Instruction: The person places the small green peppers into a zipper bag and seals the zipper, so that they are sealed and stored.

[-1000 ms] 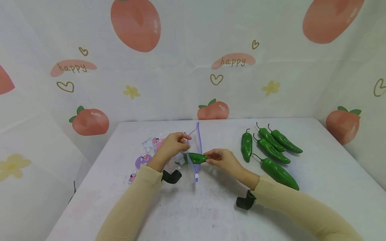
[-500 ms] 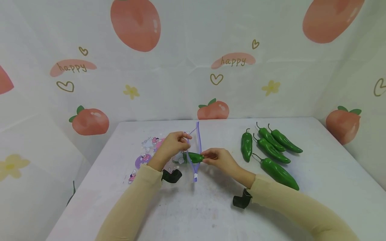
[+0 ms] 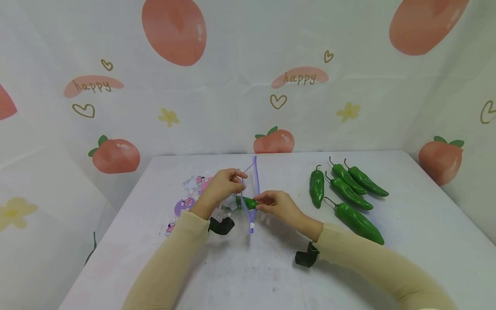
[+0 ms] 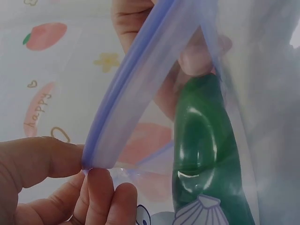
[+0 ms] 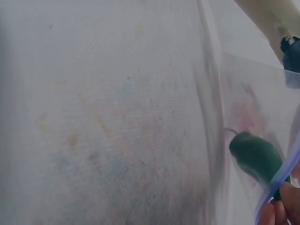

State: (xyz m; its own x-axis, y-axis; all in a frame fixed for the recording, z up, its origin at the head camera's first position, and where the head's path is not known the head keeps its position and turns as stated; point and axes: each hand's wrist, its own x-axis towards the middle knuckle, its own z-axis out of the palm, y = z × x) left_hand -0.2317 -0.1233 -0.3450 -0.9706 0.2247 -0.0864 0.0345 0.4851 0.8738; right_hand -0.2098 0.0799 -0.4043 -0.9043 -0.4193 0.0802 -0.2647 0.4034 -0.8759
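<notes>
A clear zip bag with cartoon prints and a purple zip rim (image 3: 256,175) stands at mid-table in the head view, its mouth spread toward the right. My left hand (image 3: 224,186) pinches one side of that rim between thumb and fingers, as the left wrist view shows. Through the mouth runs a green chili pepper (image 4: 201,140), most of it inside the bag. The tip of the pepper is pinched by my right hand (image 3: 280,206), whose fingertips are right at the bag mouth. In the right wrist view the pepper (image 5: 255,157) shows stem-first within the clear plastic.
Several more green peppers (image 3: 350,193) lie on the right of the white table (image 3: 263,275), one of them (image 3: 359,222) nearer the front. A printed fabric backdrop (image 3: 232,99) rises behind. Black wrist mounts (image 3: 221,225) hang below both sleeves.
My right hand has moved left, pushing the pepper further into the bag, so less of it sticks out of the mouth. The left hand stays nearly still on the rim.
</notes>
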